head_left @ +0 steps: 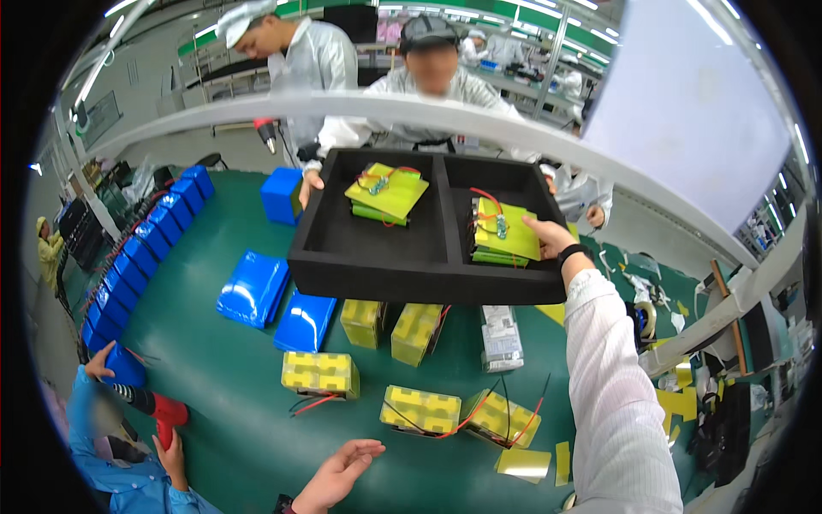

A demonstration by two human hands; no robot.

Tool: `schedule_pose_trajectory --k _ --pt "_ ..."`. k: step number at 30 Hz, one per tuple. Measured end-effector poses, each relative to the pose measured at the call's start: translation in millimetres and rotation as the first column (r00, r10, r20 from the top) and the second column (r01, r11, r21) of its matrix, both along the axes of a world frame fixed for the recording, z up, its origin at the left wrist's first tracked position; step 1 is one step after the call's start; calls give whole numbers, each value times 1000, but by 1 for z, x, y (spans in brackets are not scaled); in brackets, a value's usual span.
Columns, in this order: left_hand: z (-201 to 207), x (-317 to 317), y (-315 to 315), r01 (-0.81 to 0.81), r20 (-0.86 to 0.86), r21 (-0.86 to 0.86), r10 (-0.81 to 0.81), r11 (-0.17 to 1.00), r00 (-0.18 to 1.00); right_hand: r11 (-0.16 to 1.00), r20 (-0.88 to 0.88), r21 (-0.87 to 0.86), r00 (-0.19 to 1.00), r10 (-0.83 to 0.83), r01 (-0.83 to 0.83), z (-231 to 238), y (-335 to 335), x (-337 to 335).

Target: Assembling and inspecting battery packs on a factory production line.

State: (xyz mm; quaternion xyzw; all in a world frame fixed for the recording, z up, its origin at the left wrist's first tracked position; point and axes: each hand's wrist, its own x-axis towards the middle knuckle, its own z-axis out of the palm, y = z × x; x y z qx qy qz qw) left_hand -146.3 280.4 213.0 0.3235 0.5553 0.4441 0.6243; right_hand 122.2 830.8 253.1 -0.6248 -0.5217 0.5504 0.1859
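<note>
Across the table, a person holds up a black two-compartment tray. My right hand reaches over its right wall, thumb on the yellow top sheet of a battery pack with a small green circuit board and red wires; its other fingers are partly hidden. A similar pack sits in the left compartment. My left hand is above the near edge of the table, fingers stretched out, holding nothing. Nearest to it are yellow-wrapped battery packs with red and black wires.
A row of blue-wrapped packs lines the table's left edge. Flat blue packs lie under the tray's left side. At lower left a person in blue holds a red heat gun. A white frame bar crosses behind the tray. Yellow sheets lie at front right.
</note>
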Motion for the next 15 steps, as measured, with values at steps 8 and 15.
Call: schedule_pose_trajectory --k 8,15 --pt "-27 8 -15 -125 117 5 124 992 985 967 -216 -252 971 -104 48 -37 -16 -22" --pt "-29 11 -16 -148 148 15 144 989 978 969 -339 -239 941 -17 -69 -39 -22 -20"
